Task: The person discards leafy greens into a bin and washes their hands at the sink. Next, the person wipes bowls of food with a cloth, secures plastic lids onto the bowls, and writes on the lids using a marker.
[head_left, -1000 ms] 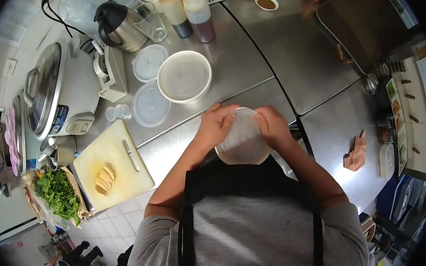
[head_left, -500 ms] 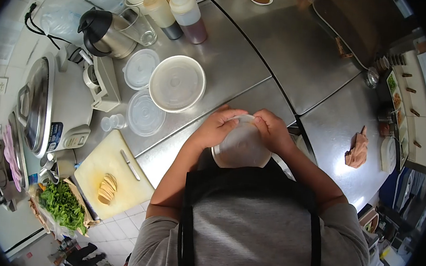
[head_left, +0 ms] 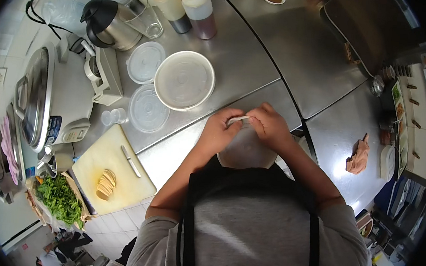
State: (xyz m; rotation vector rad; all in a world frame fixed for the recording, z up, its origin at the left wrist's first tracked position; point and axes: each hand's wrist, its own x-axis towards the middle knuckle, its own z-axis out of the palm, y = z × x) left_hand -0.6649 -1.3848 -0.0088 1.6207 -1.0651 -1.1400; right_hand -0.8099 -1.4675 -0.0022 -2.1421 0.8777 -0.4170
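Note:
Close to my apron, a round translucent plastic tub is held with its rim up between both hands. My left hand has its fingers closed around the left of the rim. The fingers of my right hand pinch the rim just to the right. Whether a lid is on the tub I cannot tell. A white round bowl with a translucent lid stands on the steel counter beyond my left hand. Two loose clear lids, an upper one and a lower one, lie beside it.
A cutting board at left carries a knife and sliced pale food. Nearby are leafy greens and a large cooker. A thermos jug and squeeze bottles stand behind. Crumpled brown material lies right.
The tub's rim is tipped more edge-on, and my right hand's fingers have shifted along it. My view has moved slightly. Both hands keep hold of the tub.

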